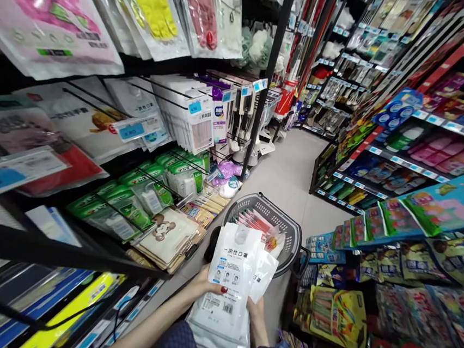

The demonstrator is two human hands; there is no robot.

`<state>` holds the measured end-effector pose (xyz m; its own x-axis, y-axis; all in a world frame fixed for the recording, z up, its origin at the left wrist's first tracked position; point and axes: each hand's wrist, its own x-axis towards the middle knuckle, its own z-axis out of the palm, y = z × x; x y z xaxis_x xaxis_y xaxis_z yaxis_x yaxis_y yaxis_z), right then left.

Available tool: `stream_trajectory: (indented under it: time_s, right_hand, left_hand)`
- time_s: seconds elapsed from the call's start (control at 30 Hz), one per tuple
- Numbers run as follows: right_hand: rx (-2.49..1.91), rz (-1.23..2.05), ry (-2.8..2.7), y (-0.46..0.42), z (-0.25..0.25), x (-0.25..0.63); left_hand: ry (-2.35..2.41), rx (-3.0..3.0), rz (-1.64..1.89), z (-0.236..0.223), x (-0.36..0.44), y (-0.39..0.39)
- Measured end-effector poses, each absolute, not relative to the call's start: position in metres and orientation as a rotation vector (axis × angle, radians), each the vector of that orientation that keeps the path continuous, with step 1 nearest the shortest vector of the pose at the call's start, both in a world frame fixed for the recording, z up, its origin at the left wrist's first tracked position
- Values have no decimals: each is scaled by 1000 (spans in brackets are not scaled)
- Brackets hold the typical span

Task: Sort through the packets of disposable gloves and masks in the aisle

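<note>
Several white packs of disposable face masks (pixel 234 262) are stacked in front of my body, the top one printed with small pictures and a barcode. My left hand (pixel 200 285) is closed on the left edge of this stack, its thumb with a red nail lying across the front. On the right side, my right hand (pixel 257 316) grips the packs from beside and behind, and most of its fingers are hidden. Another mask pack (pixel 264 273) sticks out tilted at the right. Just beyond the packs stands a grey shopping basket (pixel 290 229) holding flat pinkish packets (pixel 258 220).
Racks on the left carry bagged gloves (pixel 155 8), green packs (pixel 133 181) and notebooks (pixel 169 233) on clipboards. Snack bags (pixel 337 315) hang close on the right. The aisle floor (pixel 285 168) runs ahead between shelves, with price-tag rails (pixel 133 129) jutting out.
</note>
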<state>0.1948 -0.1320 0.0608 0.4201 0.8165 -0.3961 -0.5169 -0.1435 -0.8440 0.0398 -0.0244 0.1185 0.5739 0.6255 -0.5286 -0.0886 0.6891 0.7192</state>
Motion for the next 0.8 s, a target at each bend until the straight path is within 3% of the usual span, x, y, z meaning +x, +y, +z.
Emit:
stream_trajectory:
  time_s: [0.3, 0.53, 0.8]
  right_hand:
    - [-1068, 1301, -326, -101, 68, 186]
    - [-1248, 1205, -481, -66, 69, 198]
    - [-1875, 493, -881, -69, 126, 218]
  left_hand:
    - [923, 612, 449, 106, 29, -22]
    - [887, 597, 505, 108, 35, 14]
    - [919, 596, 528, 103, 33, 22]
